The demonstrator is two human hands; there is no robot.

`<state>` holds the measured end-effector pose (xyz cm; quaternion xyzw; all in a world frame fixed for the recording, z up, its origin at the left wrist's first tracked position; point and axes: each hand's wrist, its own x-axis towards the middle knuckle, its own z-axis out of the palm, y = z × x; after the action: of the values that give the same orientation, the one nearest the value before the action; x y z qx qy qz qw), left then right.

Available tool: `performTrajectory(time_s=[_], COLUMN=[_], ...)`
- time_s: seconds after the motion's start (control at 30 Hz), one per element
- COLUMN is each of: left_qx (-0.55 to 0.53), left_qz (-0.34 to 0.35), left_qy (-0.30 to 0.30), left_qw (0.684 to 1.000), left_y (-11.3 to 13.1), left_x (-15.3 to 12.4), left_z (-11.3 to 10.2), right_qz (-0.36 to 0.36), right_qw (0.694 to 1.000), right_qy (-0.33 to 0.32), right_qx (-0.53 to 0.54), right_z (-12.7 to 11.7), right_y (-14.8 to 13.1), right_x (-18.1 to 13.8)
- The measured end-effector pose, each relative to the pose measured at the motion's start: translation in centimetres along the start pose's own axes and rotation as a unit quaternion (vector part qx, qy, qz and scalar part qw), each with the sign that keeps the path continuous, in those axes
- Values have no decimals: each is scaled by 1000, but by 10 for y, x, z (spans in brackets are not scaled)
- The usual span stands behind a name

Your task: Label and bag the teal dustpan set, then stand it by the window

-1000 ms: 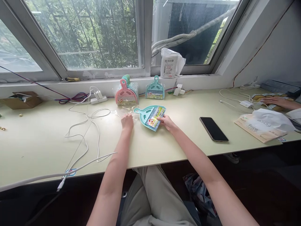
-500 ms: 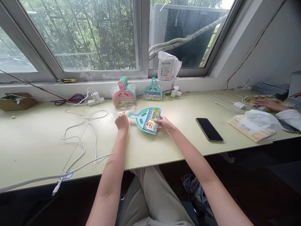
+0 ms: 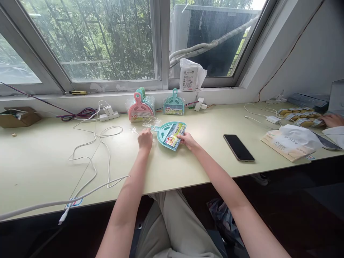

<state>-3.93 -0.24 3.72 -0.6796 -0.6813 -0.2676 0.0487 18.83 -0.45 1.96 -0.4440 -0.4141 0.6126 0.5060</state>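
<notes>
A turquoise dustpan and brush set [image 3: 164, 135] with a printed label is held just above the table, its handle toward the left. My right hand [image 3: 188, 140] is closed on its wide bristle end, thumb over the label. My left hand [image 3: 145, 139] is closed in a fist by the handle tip. Crinkled clear plastic film [image 3: 150, 123] sticks out around that fist and seems to be gripped in it; the fingers hide the exact hold. Behind stand a row of wrapped sets with a pink dustpan [image 3: 140, 109] in front, and a single turquoise set [image 3: 174, 104].
White cables [image 3: 94, 157] lie loose at left, near a power strip [image 3: 109, 115] and a cardboard box [image 3: 18, 117]. To the right are a black phone [image 3: 238, 147], a tissue pack [image 3: 291, 141] and yellow packets [image 3: 298, 116] beside another person's hand [image 3: 333, 120].
My left hand has moved slightly right, up to the handle tip. The dustpan set has shifted a little right and up. The other person's hand has moved right, off the yellow packets.
</notes>
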Motion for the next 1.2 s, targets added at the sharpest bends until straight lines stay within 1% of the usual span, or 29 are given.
performTrajectory(time_s=[0.23, 0.33, 0.43, 0.53, 0.6, 0.7, 0.8, 0.87, 0.9, 0.97, 1.0, 1.03, 1.07, 1.1, 1.13, 1.2], left_qx=[-51, -75, -104, -132, -148, -176, -211, -217, -214, -211, -227, -263, -320, -396, -480, -615], left_qz=[83, 115, 125, 118, 106, 90, 102, 94, 74, -3, -48, -89, -118, -132, -130, -99], left_qy=[0, 9, 24, 42, 49, 39, 37, 63, 86, 141, 165, 175, 169, 141, 93, -22], left_qw=[995, 990, 986, 983, 982, 980, 971, 969, 970, 967, 959, 945, 925, 898, 863, 782], left_y=[9, 12, 15, 18, 20, 25, 34, 40, 42, 42, 40, 36, 32, 27, 23, 17], left_x=[-6, -7, -8, -10, -12, -15, -18, -20, -20, -18, -16, -12, -8, -4, -1, 4], left_z=[-2, -3, -6, -9, -10, -11, -12, -15, -17, -20, -21, -21, -20, -19, -16, -9], right_qz=[-9, -18, -25, -38, -44, -43, -50, -66, -76, -93, -99, -102, -104, -103, -100, -97], right_qw=[998, 999, 999, 999, 998, 998, 997, 996, 996, 994, 993, 992, 992, 992, 992, 992], right_qy=[-57, -46, -24, -10, -12, -30, -49, -46, -41, -34, -35, -38, -42, -48, -53, -62], right_qx=[-5, 4, 21, 38, 42, 32, 24, 33, 40, 53, 57, 59, 58, 56, 53, 45], right_z=[2, 4, 7, 8, 8, 9, 11, 12, 12, 12, 12, 11, 11, 12, 12, 13], right_y=[1, 2, 3, 3, 3, 2, 2, 1, 1, -1, -2, -3, -4, -5, -6, -5], right_x=[-5, -4, -3, -3, -3, -5, -7, -8, -8, -9, -10, -11, -11, -12, -13, -15])
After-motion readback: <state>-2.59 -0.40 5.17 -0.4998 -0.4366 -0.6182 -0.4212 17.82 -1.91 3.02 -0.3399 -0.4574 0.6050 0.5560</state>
